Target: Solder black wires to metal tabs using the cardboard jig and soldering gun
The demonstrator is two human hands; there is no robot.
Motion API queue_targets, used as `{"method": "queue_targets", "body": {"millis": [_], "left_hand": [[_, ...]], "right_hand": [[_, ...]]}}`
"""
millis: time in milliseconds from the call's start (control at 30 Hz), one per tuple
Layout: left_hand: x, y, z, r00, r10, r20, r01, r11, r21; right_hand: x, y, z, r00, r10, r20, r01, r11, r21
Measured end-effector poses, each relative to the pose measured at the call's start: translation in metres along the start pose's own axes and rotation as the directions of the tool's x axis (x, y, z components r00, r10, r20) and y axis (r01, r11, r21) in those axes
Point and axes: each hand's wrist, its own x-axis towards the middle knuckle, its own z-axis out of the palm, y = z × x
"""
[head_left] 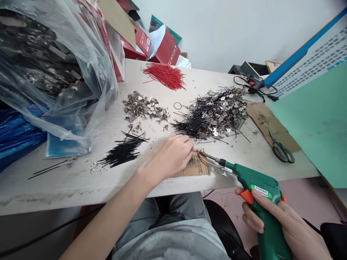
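Observation:
My right hand (294,225) is wrapped round the handle of a green soldering gun (261,177) with an orange trigger. The gun's metal tip points left, over a scorched piece of corrugated cardboard (204,169) near the table's front edge. My left hand (173,155) is closed in a pinch just left of the tip, above the cardboard. What its fingertips hold is hidden behind the fingers; a tiny metal bit shows by the tip. Beyond that hand lies a heap of black wires with metal tabs (217,112). Loose black wires (121,150) lie to its left.
Red wires (165,76) and loose metal tabs (143,106) lie farther back. Scissors (282,150) rest on brown cardboard (260,115) at right, near a black cable (252,85). A clear plastic bag (94,83) of metal parts fills the left; red boxes (166,48) stand behind.

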Motion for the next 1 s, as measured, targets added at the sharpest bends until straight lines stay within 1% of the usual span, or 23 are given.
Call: {"method": "queue_targets", "body": {"millis": [67, 200, 333, 567, 733, 933, 1000], "left_hand": [[0.0001, -0.0003, 0.0005, 1.0, 0.0, -0.002, 0.0, 1.0, 0.001], [0.0006, 0.0001, 0.001, 1.0, 0.003, 0.002, -0.003, 1.0, 0.005], [0.001, 0.0012, 0.0008, 1.0, 0.0, 0.009, 0.0, 1.0, 0.005], [0.0012, 0.0022, 0.0, 1.0, 0.007, 0.006, -0.007, 1.0, 0.013], [0.0016, 0.0016, 0.0016, 1.0, 0.013, -0.007, -0.013, 1.0, 0.017], [0.0019, 0.0018, 0.0021, 1.0, 0.016, -0.017, -0.015, 1.0, 0.012], [0.002, 0.0021, 0.002, 1.0, 0.012, -0.012, -0.012, 1.0, 0.012]], "right_hand": [[0.0024, 0.0008, -0.0011, 1.0, 0.027, 0.01, -0.027, 0.999, 0.025], [0.0031, -0.0006, 0.0017, 1.0, 0.017, 0.005, -0.018, 0.997, 0.077], [0.0019, -0.0025, 0.0028, 1.0, 0.016, -0.003, -0.016, 0.999, 0.051], [0.001, -0.0008, 0.0033, 0.999, -0.029, 0.036, 0.027, 0.999, 0.044], [0.0015, 0.0044, -0.0018, 0.999, -0.017, 0.052, 0.013, 0.997, 0.07], [0.0032, 0.004, -0.0022, 0.996, -0.02, 0.091, 0.018, 0.999, 0.03], [0.0041, 0.0041, -0.001, 0.996, -0.018, 0.087, 0.016, 1.0, 0.022]]}}
